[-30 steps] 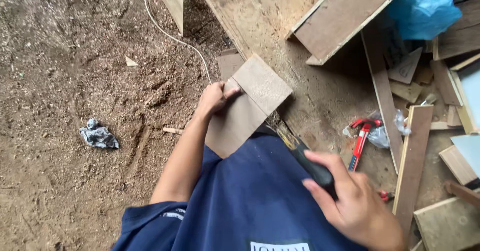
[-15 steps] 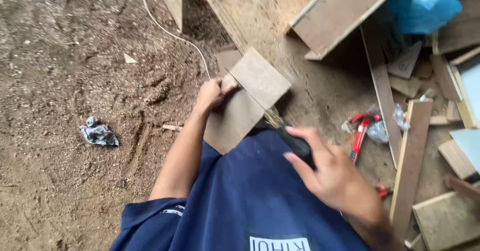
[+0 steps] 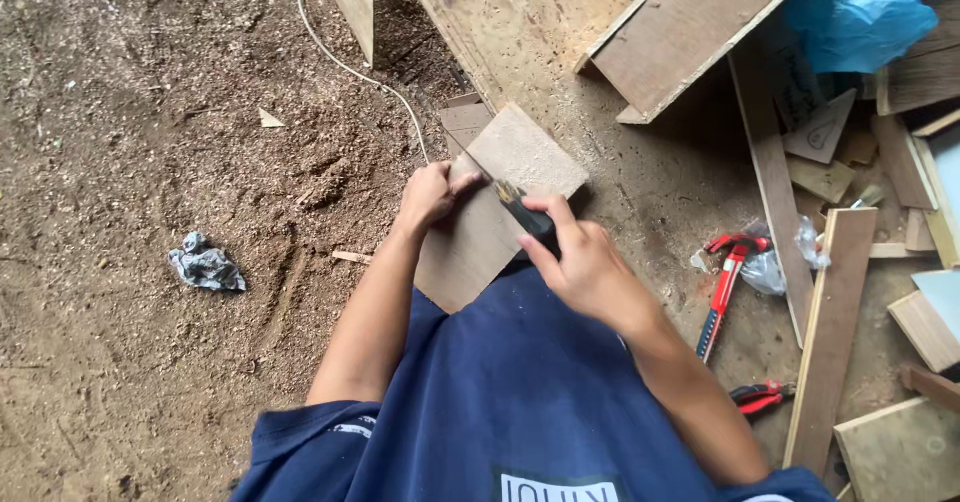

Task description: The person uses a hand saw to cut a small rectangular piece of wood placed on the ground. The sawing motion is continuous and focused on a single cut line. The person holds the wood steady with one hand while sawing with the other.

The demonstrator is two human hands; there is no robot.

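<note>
My left hand point(image 3: 432, 194) presses on the left edge of a thin brown board point(image 3: 500, 202) that rests tilted against my lap. My right hand point(image 3: 582, 262) grips a knife with a black and yellow handle point(image 3: 527, 215). Its blade lies across the board, pointing up and left toward my left thumb. A second small board piece point(image 3: 465, 120) lies just beyond the held one.
Sawdust covers the ground at left, with a crumpled grey wrapper point(image 3: 206, 266) and a white cord point(image 3: 350, 62). At right lie a red hand tool point(image 3: 725, 282), red pliers point(image 3: 762, 396), a long plank point(image 3: 828, 342), wood offcuts and a blue plastic bag point(image 3: 858, 12).
My right hand has come up from beside my lap with the knife and laid the blade on the board. My left hand stays on the board's edge.
</note>
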